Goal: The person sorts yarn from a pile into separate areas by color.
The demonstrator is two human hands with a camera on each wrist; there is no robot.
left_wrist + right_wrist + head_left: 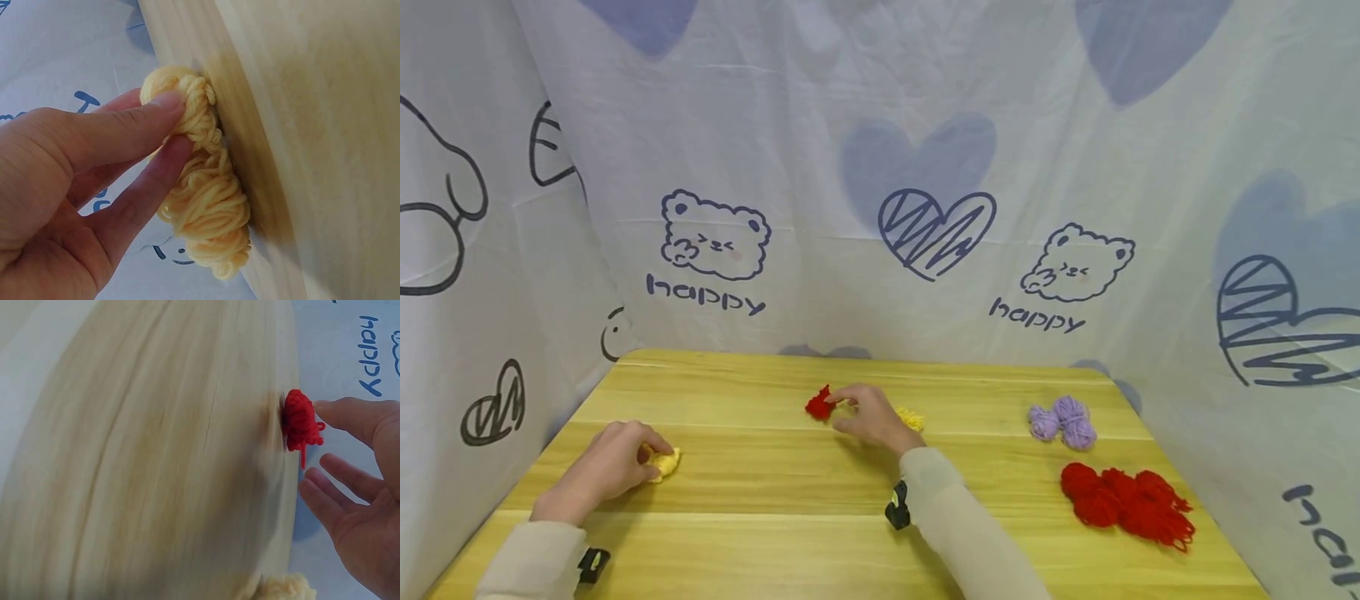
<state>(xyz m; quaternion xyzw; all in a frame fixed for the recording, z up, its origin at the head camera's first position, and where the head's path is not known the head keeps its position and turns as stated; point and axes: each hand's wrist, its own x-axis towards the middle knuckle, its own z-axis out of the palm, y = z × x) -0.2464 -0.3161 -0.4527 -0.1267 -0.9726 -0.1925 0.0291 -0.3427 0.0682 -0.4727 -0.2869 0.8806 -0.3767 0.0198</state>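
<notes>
On the left of the table, my left hand (612,461) pinches a small yellow yarn bundle (662,464) between thumb and fingers. Up close in the left wrist view, this yellow yarn is wound into a lumpy, twisted length, with the thumb pressed on its upper end. My right hand (871,414) reaches to the far middle, beside a small red yarn bundle (300,420) lying on the tabletop. One fingertip (322,409) is right at the red yarn's edge; the other fingers are spread apart from it. Partly behind the right hand lies another yellow yarn bundle (911,418).
Purple yarn balls (1073,422) lie at the table's right, with a larger heap of red yarn (1123,502) nearer the front. A printed white curtain (820,275) hangs behind the wooden table (760,550) and along its sides.
</notes>
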